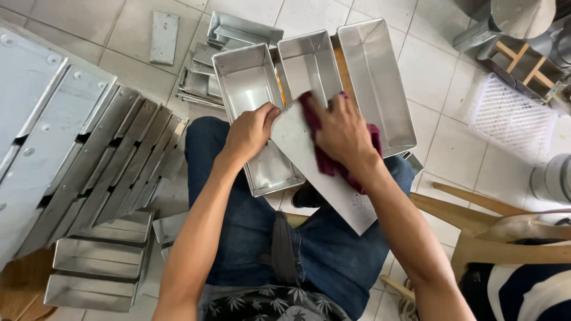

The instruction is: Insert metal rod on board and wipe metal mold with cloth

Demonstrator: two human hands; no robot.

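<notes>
My left hand (248,132) grips the upper edge of a flat rectangular metal lid (324,187) that rests slanted over my lap. My right hand (343,132) presses a dark red cloth (329,165) flat against the lid's surface. Three open rectangular metal baking tins lie just beyond the lid: a left tin (247,89), a middle tin (307,65) and a right tin (377,77). I sit with my legs in blue jeans (250,220) beneath the lid.
A slanted row of metal lids (113,160) leans at left, with stacked tins (98,270) below it. More metal pieces (205,65) lie on the tiled floor behind. A white mesh rack (513,119), wooden chair parts (493,229) and metal containers stand at right.
</notes>
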